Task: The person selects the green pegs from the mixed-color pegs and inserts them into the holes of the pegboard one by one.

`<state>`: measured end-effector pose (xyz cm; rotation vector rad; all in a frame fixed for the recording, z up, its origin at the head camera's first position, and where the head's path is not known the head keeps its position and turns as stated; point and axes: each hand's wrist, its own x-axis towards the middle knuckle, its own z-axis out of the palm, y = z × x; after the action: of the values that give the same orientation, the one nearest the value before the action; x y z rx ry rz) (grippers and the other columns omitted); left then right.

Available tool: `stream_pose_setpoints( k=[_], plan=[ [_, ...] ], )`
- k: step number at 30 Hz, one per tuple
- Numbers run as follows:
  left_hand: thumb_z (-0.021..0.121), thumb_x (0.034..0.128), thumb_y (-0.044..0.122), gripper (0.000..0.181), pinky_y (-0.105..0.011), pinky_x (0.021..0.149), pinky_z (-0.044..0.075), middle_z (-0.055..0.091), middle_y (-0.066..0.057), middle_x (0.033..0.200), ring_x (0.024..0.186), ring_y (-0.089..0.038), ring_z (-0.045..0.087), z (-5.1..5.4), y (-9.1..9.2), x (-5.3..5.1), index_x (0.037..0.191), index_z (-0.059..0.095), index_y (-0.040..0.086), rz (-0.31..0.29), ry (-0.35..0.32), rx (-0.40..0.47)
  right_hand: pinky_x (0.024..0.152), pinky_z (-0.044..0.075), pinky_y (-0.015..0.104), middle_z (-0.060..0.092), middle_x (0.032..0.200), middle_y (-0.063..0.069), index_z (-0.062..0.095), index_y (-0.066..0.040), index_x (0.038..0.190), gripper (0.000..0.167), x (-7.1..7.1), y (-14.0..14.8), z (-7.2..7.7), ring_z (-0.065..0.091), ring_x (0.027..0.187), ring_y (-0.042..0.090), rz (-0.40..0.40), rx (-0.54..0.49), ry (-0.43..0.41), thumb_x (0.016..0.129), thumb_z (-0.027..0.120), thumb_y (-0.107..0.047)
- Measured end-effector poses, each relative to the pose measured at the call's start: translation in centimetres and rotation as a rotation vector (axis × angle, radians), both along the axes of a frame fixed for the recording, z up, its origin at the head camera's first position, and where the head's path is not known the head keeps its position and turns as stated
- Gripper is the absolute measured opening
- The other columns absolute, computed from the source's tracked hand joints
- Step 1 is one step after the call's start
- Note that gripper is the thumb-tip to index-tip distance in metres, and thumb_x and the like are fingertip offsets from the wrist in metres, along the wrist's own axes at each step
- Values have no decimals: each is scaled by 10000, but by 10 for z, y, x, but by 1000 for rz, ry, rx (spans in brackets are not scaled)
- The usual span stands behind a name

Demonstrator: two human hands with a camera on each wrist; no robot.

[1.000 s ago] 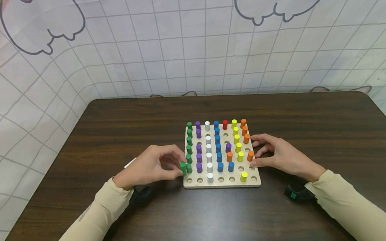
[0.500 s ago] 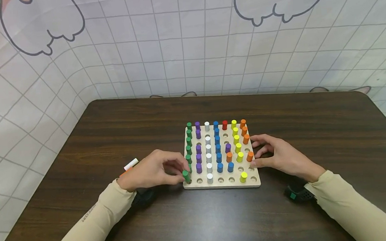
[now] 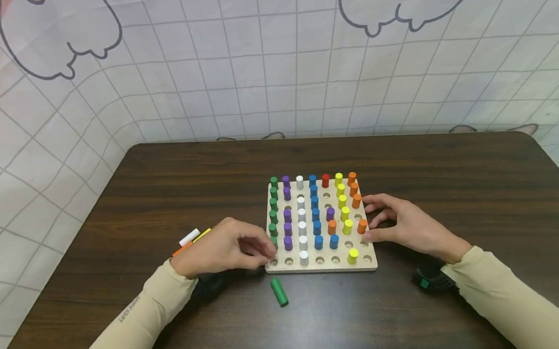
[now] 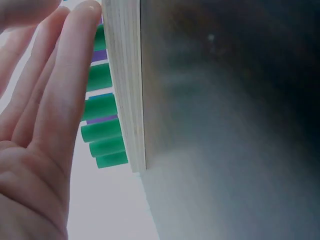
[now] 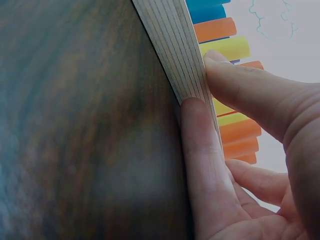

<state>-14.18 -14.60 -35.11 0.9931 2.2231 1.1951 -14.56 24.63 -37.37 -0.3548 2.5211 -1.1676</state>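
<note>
A wooden pegboard (image 3: pixel 327 267) holds columns of coloured pegs, with bare holes mostly along its front. My left hand (image 3: pixel 231 245) is at the board's front left corner, its fingers bent loosely with no peg visible between them. In the left wrist view, its fingertips come close to the board edge beside the row of green pegs (image 4: pixel 101 131). A loose green peg (image 3: pixel 279 292) lies on the table just in front of that corner. My right hand (image 3: pixel 403 224) holds the board's right edge, the thumb (image 5: pixel 250 85) on top and a finger (image 5: pixel 202 150) against the side.
Left of my left hand lie a white peg (image 3: pixel 189 237), a yellow peg (image 3: pixel 202 235) and an orange peg (image 3: pixel 183 249), partly hidden by the hand. The dark wooden table (image 3: pixel 352 323) meets a grid-patterned cloth (image 3: pixel 251 77) at the back.
The green peg that my left hand pinched above the front left corner has left the fingers and now lies on the table in front. My right hand stays on the board.
</note>
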Motion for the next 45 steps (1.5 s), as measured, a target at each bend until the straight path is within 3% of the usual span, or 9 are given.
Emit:
stream_pose_setpoints(
  k=[4, 13, 20, 26, 33, 38, 45],
  plan=[
    [785, 874, 46, 161, -267, 818, 636, 788, -37, 989, 854, -55, 753, 4, 0, 2, 1023, 771, 107, -13, -1, -10, 882, 513, 248, 616, 1377, 113, 422, -98, 1543, 861, 0, 0, 1, 665, 1068, 151, 4, 0, 2, 860, 838, -417],
    [835, 876, 161, 226, -296, 856, 637, 784, -38, 1022, 894, -14, 739, 13, 9, 13, 1080, 752, 111, -151, 37, -16, 878, 514, 234, 612, 1387, 116, 420, -97, 1545, 847, 0, 1, 0, 662, 1070, 156, 6, -6, 4, 870, 833, -399],
    [855, 862, 291, 301, -244, 862, 618, 782, 15, 1049, 925, -76, 734, 9, 0, 24, 1109, 751, 154, -261, 54, -60, 877, 519, 229, 616, 1371, 114, 430, -95, 1537, 853, -1, -1, -2, 663, 1059, 154, 7, -13, 4, 859, 840, -410],
    [851, 857, 332, 321, -232, 856, 609, 766, 31, 1051, 928, -43, 707, 7, -8, 30, 1122, 742, 186, -322, -6, -104, 878, 518, 237, 619, 1358, 101, 435, -105, 1533, 864, -1, 2, 0, 664, 1059, 164, -11, 7, 2, 844, 851, -420],
    [841, 869, 319, 311, -188, 839, 591, 769, 69, 1076, 910, 37, 661, 3, -4, 36, 1140, 737, 207, -389, 2, -155, 900, 513, 275, 610, 1380, 110, 427, -95, 1539, 853, 0, 3, -2, 661, 1060, 155, 1, -2, 4, 865, 832, -423],
    [848, 868, 232, 271, -168, 785, 584, 764, 77, 1016, 836, 75, 607, 1, -2, 38, 1118, 748, 198, -388, -3, -211, 913, 511, 292, 615, 1374, 108, 427, -94, 1540, 859, -1, 1, -2, 660, 1053, 147, 3, 6, 9, 861, 836, -424],
    [817, 897, 167, 208, -151, 774, 574, 737, 144, 949, 803, 81, 601, 7, 1, 36, 1094, 765, 209, -324, 39, -271, 893, 512, 287, 615, 1369, 113, 426, -88, 1539, 860, -2, 0, -1, 654, 1060, 161, 2, 9, 10, 860, 838, -418]
  ],
)
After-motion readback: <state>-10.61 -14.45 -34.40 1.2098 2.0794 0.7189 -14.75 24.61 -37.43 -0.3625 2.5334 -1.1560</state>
